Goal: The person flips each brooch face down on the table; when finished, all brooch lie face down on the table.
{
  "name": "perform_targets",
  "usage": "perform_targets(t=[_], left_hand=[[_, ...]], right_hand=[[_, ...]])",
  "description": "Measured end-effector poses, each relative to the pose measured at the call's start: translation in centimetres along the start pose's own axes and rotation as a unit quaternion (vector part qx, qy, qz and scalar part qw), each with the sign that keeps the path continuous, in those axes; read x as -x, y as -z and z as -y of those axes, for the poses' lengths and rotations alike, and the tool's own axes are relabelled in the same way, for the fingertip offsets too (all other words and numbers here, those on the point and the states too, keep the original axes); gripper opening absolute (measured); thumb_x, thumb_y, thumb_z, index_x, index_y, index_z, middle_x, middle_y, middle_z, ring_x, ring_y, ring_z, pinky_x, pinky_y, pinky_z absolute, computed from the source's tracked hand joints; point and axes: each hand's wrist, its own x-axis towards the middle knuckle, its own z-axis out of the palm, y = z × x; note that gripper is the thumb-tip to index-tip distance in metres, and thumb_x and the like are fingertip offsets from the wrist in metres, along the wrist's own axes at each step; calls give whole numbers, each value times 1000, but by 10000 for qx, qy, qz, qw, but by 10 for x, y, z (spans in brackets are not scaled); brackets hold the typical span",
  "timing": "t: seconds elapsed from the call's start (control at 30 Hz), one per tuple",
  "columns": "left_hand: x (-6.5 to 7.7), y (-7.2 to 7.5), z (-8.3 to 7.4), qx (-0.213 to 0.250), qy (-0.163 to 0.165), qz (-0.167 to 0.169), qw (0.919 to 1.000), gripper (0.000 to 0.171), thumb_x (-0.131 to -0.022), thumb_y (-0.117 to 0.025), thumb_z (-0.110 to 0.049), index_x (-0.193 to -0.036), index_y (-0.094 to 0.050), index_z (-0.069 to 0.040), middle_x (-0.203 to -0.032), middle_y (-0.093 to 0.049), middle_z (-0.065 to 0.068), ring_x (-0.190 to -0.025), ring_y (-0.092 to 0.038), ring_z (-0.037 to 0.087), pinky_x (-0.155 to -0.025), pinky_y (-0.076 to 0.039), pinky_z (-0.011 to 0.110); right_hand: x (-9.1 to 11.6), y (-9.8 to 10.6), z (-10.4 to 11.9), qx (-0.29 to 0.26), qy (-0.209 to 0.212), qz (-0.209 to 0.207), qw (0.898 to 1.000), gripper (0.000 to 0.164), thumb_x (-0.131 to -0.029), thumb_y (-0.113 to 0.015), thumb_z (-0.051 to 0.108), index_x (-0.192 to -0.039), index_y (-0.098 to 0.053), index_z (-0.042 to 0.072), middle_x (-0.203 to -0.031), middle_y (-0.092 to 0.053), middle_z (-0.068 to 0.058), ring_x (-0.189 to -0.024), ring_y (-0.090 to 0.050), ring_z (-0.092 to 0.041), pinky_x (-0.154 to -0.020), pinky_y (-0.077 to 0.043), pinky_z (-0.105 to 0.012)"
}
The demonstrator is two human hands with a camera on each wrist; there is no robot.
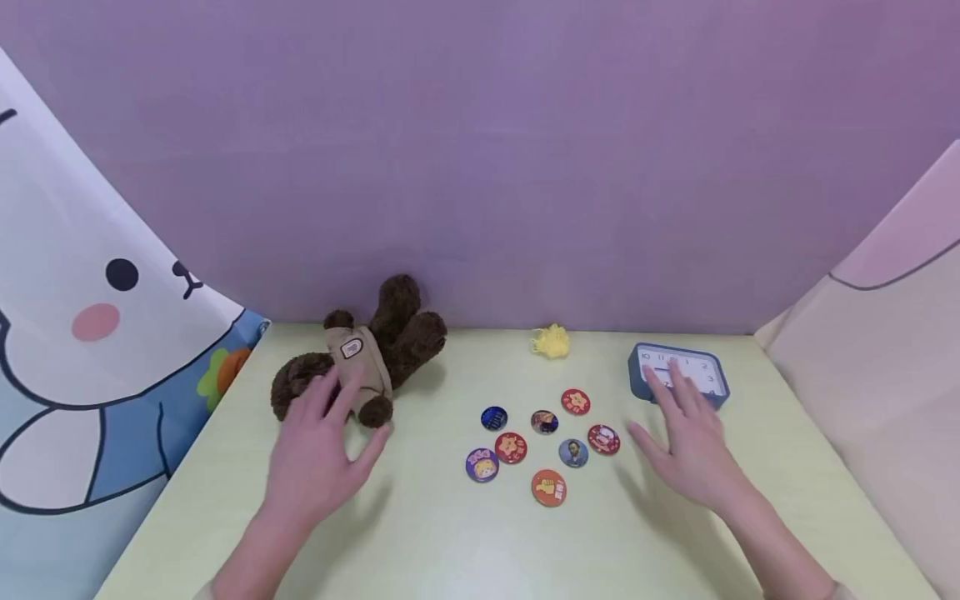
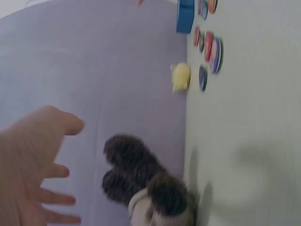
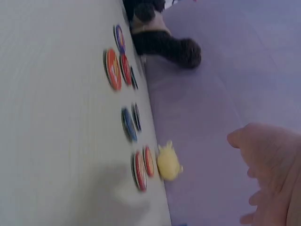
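My left hand, fingers spread, is above the table by a dark brown plush bear in a beige outfit, which lies on its side; the fingertips overlap it in the head view. My right hand, also spread, hovers in front of a blue-framed clock, its fingers covering part of the dial. Between the hands lie several round badges, among them an orange one, a purple one and a dark blue one. Neither hand holds anything.
A small fuzzy yellow toy sits at the back of the pale table, close to the purple backdrop. Cartoon-printed cloth hangs at the left, and a pale cloth borders the right side.
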Motion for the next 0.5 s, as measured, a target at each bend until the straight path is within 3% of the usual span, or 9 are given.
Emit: perform_targets(t=[0.07, 0.13, 0.3, 0.5], left_hand=[[-3, -7, -9, 399, -313, -129, 9986, 76, -89, -82, -39, -154, -55, -9, -147, -62, 25, -131, -62, 49, -102, -56, 65], [-6, -14, -20, 847, -512, -23, 9951, 72, -89, -84, -36, -150, -59, -6, -142, -68, 20, -126, -67, 43, -100, -60, 57], [-7, -36, -47, 1531, -672, 791, 9827, 67, -90, -85, -33, -146, -62, -4, -139, -72, 15, -126, -71, 36, -109, -56, 49], [2, -67, -58, 1605, -620, 1641, 9713, 62, -87, -88, -28, -140, -68, -4, -131, -76, 14, -117, -75, 31, -102, -61, 44]], right_hand=[[-6, -6, 14, -228, 254, 37, 9994, 80, -100, -74, 28, -167, -33, 13, -173, -23, -29, -151, -30, -63, -115, -28, -83], [-10, -14, 28, -503, 464, 108, 9976, 75, -99, -75, 23, -164, -39, 11, -171, -34, -24, -150, -40, -55, -116, -36, -75], [-13, -43, 61, -897, 1072, 352, 9896, 59, -94, -79, 13, -149, -58, 5, -149, -65, -15, -132, -66, -35, -109, -56, -50], [-13, -78, 91, -1124, 1353, 1223, 9768, 43, -93, -80, 11, -135, -70, 6, -131, -74, -13, -106, -76, -26, -87, -65, -35]])
